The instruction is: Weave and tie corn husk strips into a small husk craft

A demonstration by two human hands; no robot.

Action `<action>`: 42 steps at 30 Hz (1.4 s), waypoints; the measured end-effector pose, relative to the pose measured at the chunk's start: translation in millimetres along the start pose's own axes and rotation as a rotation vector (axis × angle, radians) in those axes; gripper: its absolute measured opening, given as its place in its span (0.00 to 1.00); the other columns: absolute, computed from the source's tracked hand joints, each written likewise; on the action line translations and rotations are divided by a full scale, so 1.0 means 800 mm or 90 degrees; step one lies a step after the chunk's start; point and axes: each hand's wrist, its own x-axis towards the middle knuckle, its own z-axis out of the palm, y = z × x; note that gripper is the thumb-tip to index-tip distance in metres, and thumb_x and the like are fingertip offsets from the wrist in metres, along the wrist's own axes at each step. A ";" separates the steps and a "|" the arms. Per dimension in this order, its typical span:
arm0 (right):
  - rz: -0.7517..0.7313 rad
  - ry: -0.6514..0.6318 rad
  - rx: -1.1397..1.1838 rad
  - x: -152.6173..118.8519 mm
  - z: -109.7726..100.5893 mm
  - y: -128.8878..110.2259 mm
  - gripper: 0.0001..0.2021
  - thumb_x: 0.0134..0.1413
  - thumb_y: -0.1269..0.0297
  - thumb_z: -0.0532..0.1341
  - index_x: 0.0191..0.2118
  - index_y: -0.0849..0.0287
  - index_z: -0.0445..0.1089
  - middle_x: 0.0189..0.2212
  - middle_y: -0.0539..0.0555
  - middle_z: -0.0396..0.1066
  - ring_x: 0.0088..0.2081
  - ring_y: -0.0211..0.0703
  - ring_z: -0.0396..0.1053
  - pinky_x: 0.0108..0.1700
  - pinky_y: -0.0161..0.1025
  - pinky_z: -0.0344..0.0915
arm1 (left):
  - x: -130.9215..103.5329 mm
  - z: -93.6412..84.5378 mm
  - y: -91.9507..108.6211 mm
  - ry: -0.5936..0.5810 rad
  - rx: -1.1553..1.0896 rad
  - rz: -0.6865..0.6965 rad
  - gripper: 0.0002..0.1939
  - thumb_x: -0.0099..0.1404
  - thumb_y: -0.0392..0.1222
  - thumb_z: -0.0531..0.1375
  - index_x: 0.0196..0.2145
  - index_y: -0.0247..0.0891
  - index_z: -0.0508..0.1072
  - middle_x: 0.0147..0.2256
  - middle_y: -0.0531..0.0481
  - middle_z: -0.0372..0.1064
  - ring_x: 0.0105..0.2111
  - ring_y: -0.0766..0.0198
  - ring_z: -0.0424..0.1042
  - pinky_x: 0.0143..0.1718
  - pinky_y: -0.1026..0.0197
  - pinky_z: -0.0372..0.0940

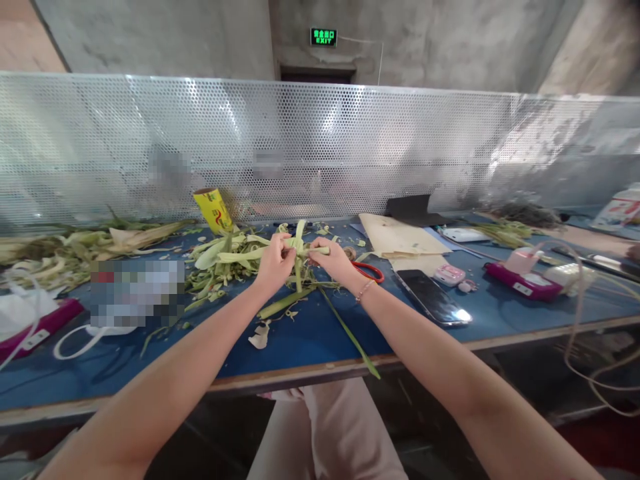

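Note:
At the middle of the blue table, both my hands are closed on a bundle of pale green leaf strips [300,248] that look like corn husk. My left hand [277,262] pinches the bundle from the left, fingers curled. From the right, my right hand [334,259] grips a pale rolled strip within the bundle. The strips cross between my fingertips, one end standing up and another hanging down. A heap of similar green strips [220,263] lies beside my left hand. Red scissors handles [371,271] show beside my right wrist. A long thin green leaf [350,333] reaches over the table's front edge.
To the right lie a black phone [433,297], a small pink case [450,275], brown paper [395,237] and a purple power strip [523,280] with cables. A yellow tube [214,209] stands tilted at the back. More husks [100,243] lie left. A perforated metal screen [320,147] stands behind.

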 end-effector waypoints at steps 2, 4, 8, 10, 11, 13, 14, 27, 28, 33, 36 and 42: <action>-0.054 -0.001 -0.117 -0.001 -0.003 -0.001 0.02 0.43 0.68 0.55 0.24 0.59 0.62 0.21 0.47 0.64 0.25 0.34 0.61 0.31 0.33 0.58 | 0.001 -0.003 -0.001 -0.009 0.078 0.012 0.11 0.55 0.38 0.51 0.39 0.38 0.59 0.25 0.54 0.63 0.30 0.64 0.65 0.39 0.57 0.56; -0.094 -0.003 -0.198 -0.002 -0.004 -0.001 0.04 0.44 0.70 0.54 0.27 0.59 0.65 0.26 0.49 0.67 0.29 0.35 0.63 0.35 0.34 0.59 | 0.001 -0.004 -0.002 -0.030 0.152 0.023 0.10 0.57 0.37 0.49 0.39 0.38 0.61 0.29 0.51 0.66 0.35 0.61 0.66 0.44 0.53 0.53; -0.169 -0.046 -0.334 -0.003 -0.003 0.000 0.05 0.46 0.70 0.56 0.30 0.60 0.69 0.30 0.53 0.69 0.35 0.39 0.65 0.40 0.35 0.59 | 0.001 -0.006 -0.003 -0.066 0.251 0.073 0.10 0.58 0.35 0.48 0.37 0.39 0.64 0.31 0.49 0.68 0.40 0.59 0.64 0.46 0.52 0.51; -0.172 -0.070 -0.383 -0.005 -0.003 0.000 0.05 0.47 0.69 0.57 0.29 0.60 0.70 0.29 0.54 0.69 0.34 0.39 0.65 0.39 0.35 0.59 | 0.001 -0.005 -0.003 -0.077 0.280 0.102 0.10 0.58 0.35 0.48 0.37 0.39 0.65 0.31 0.48 0.69 0.41 0.58 0.64 0.46 0.51 0.50; -0.168 -0.076 -0.401 -0.006 -0.003 -0.001 0.05 0.47 0.69 0.56 0.29 0.60 0.69 0.29 0.54 0.68 0.33 0.39 0.65 0.37 0.35 0.59 | 0.000 -0.005 -0.003 -0.086 0.289 0.113 0.10 0.58 0.35 0.48 0.37 0.39 0.65 0.32 0.48 0.69 0.41 0.58 0.63 0.46 0.50 0.50; -0.167 -0.075 -0.425 -0.007 -0.002 -0.002 0.06 0.49 0.70 0.54 0.28 0.60 0.68 0.28 0.54 0.67 0.32 0.39 0.64 0.35 0.34 0.59 | -0.001 -0.003 -0.003 -0.100 0.291 0.126 0.11 0.58 0.35 0.48 0.37 0.40 0.65 0.33 0.47 0.69 0.42 0.57 0.63 0.45 0.50 0.52; -0.170 -0.071 -0.431 -0.008 -0.001 -0.002 0.06 0.49 0.71 0.53 0.27 0.61 0.66 0.27 0.54 0.67 0.31 0.39 0.64 0.35 0.34 0.58 | -0.002 -0.002 -0.003 -0.090 0.286 0.131 0.11 0.58 0.35 0.48 0.38 0.39 0.64 0.36 0.46 0.68 0.43 0.56 0.62 0.45 0.50 0.52; -0.161 0.053 -0.371 -0.006 0.000 -0.003 0.07 0.50 0.75 0.45 0.31 0.59 0.56 0.22 0.52 0.62 0.25 0.39 0.60 0.30 0.35 0.55 | -0.012 0.013 0.009 0.155 -0.172 -0.171 0.21 0.48 0.50 0.60 0.33 0.39 0.54 0.30 0.51 0.57 0.31 0.66 0.63 0.31 0.60 0.62; -0.158 0.064 -0.382 -0.006 0.000 -0.003 0.07 0.51 0.74 0.45 0.30 0.59 0.56 0.21 0.52 0.62 0.24 0.40 0.60 0.29 0.35 0.54 | -0.012 0.016 0.011 0.136 -0.234 -0.227 0.20 0.48 0.51 0.60 0.31 0.39 0.54 0.27 0.53 0.57 0.27 0.68 0.62 0.29 0.61 0.62; -0.151 0.069 -0.477 -0.006 0.002 -0.002 0.07 0.53 0.72 0.44 0.30 0.59 0.56 0.21 0.53 0.61 0.25 0.41 0.60 0.28 0.36 0.53 | -0.010 0.020 0.018 0.009 -0.410 -0.355 0.19 0.48 0.54 0.58 0.23 0.36 0.58 0.21 0.55 0.57 0.19 0.72 0.60 0.24 0.64 0.59; -0.150 0.044 -0.525 -0.007 0.005 -0.001 0.07 0.54 0.72 0.44 0.31 0.60 0.57 0.25 0.55 0.63 0.27 0.42 0.61 0.28 0.36 0.54 | -0.009 0.016 0.017 -0.051 -0.274 -0.254 0.13 0.49 0.48 0.59 0.23 0.35 0.61 0.19 0.55 0.59 0.19 0.71 0.60 0.23 0.65 0.56; -0.207 -0.031 -0.569 -0.008 0.007 0.001 0.07 0.55 0.71 0.45 0.33 0.61 0.58 0.29 0.57 0.64 0.30 0.41 0.61 0.30 0.36 0.55 | -0.010 0.009 0.017 -0.079 -0.103 -0.133 0.02 0.55 0.37 0.50 0.26 0.38 0.60 0.20 0.55 0.60 0.20 0.69 0.61 0.25 0.64 0.55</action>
